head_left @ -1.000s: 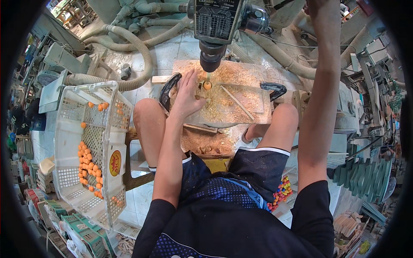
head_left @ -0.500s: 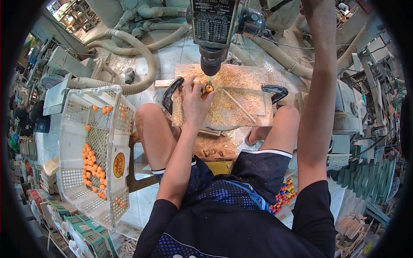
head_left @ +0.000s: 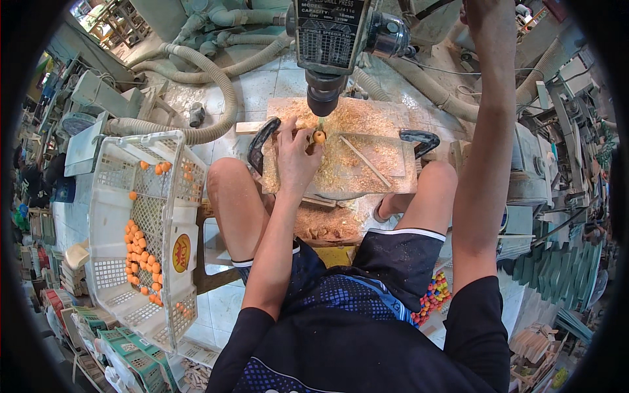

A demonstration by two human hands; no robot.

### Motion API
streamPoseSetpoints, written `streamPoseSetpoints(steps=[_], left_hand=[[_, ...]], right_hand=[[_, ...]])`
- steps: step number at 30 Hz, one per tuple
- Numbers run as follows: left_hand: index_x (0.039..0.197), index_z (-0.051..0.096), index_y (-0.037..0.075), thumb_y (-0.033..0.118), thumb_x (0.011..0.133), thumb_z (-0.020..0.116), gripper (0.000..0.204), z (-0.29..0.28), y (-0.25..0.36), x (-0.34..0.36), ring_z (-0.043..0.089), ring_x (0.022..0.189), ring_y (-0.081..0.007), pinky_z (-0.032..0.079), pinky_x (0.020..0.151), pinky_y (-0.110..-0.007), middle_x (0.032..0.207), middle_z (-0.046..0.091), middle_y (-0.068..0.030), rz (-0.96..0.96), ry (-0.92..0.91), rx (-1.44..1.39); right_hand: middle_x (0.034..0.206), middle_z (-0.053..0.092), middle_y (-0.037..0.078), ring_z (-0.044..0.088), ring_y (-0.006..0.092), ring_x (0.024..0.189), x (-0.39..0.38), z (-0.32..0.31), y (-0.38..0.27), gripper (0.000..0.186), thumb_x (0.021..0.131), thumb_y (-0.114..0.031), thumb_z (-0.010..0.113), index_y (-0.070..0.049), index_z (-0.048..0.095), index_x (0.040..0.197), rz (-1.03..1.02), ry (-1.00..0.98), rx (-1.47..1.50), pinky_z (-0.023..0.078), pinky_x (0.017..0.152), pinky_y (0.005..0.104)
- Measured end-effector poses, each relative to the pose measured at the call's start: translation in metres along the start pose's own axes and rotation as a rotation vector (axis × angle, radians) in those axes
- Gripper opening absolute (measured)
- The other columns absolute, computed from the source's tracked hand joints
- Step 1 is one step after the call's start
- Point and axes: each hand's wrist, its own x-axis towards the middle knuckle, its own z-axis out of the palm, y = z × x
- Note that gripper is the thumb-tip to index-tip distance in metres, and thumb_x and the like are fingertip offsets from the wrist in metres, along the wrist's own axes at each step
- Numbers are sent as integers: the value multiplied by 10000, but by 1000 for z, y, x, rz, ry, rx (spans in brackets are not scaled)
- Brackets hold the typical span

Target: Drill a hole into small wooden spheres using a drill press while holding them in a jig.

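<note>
I find the left hand (head_left: 296,161) curled beside the orange ball (head_left: 319,137) below the drill chuck (head_left: 323,98); pinch unconfirmed. The right hand (head_left: 483,9), cropped above, I cannot read.

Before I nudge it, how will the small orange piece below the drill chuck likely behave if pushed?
The orange piece looks rounded, so it would probably roll. Being small, it is likely light and easily shifted, unless something hidden beneath holds it. The left hand close beside it might stop it rolling leftward.
</note>
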Motion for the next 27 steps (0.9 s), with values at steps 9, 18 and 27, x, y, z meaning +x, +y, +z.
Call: streamPoseSetpoints(steps=[9,18,27], left_hand=[[1134,637,0,168,777,868,458,-4,10,-3,559,1209,-382,493,1028,-468,1440,508,-181,-12,45,71],[1172,618,10,220,759,886,535,1,10,6,504,1278,-385,466,1054,-473,1416,529,-166,-113,7,103],[1122,672,54,157,748,788,404,1,5,-1,546,1219,-363,471,1035,-480,1402,542,-151,13,41,127]], right_hand=[[684,511,46,517,147,560,-1,0,-1,356,1056,-349,513,-9,590,983,30,13,-19,445,499,338],[692,504,39,513,142,567,-3,-2,-4,357,1058,-366,508,-22,586,1002,61,0,-19,452,505,326],[688,507,39,513,129,564,-11,-2,-7,360,1069,-367,522,-18,593,1022,28,20,4,450,504,319]])
